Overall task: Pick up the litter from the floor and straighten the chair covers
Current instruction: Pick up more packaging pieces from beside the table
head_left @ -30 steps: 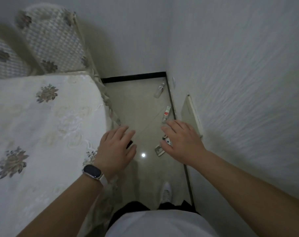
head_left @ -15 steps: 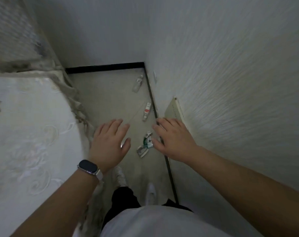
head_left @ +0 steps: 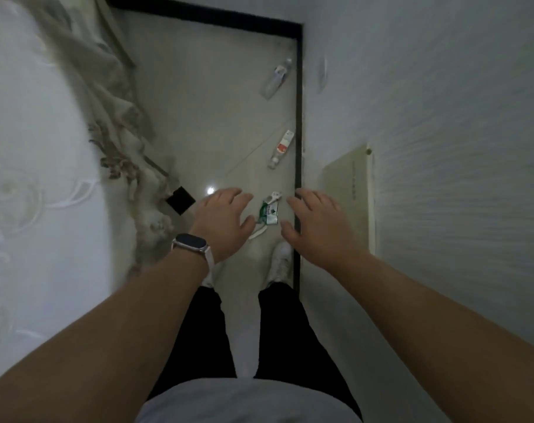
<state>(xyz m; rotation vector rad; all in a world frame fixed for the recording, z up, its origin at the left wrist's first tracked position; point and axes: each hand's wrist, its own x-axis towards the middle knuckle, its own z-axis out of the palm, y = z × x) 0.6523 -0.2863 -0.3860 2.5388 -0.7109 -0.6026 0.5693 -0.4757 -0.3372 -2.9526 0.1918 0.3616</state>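
Both hands are held out over the floor [head_left: 204,96], palms down, fingers spread; nothing is gripped by the left hand [head_left: 224,221] or the right hand [head_left: 316,222]

Litter noted along the floor's right edge, by the black skirting: a crumpled green-and-white wrapper [head_left: 268,210] seen between the two hands, just ahead of the white shoes; a small bottle with a red label [head_left: 281,149] farther along that edge; a clear bottle [head_left: 276,77] near the far right corner

The wrapper is judged light, soft and crushable, with no risk of breakage; a pinch at its raised crumpled edge should serve. The bottles are judged light, smooth, apt to roll; best taken around the middle

The cover [head_left: 119,141] is seen hanging rumpled over the floor's left edge
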